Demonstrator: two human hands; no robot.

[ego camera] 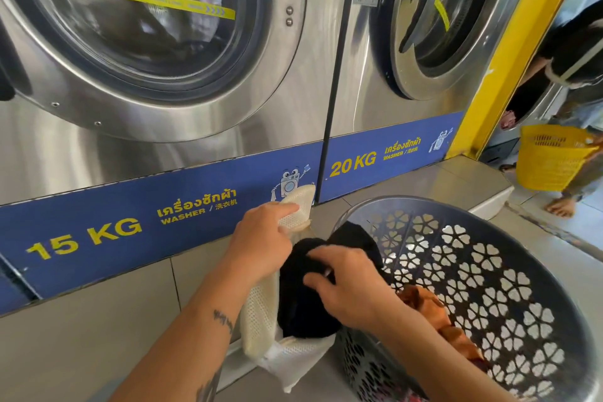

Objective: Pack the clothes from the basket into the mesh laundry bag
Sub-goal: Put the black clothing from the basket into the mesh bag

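Observation:
A cream mesh laundry bag (261,326) hangs beside the dark grey perforated basket (509,271). My left hand (264,238) grips the bag's upper edge and holds its mouth apart. A black garment (303,303) sits partly inside the bag, with its top bunched above the opening. My right hand (352,284) is closed on that black garment, over the basket's near rim. An orange-brown piece of clothing (430,307) lies in the basket behind my right wrist.
Two steel front-loading washers (146,42) marked 15 KG and 20 KG stand on a blue-banded base just ahead. A tiled step runs below them. At the right, another person stands barefoot with a yellow basket (551,157) beyond a yellow post (522,42).

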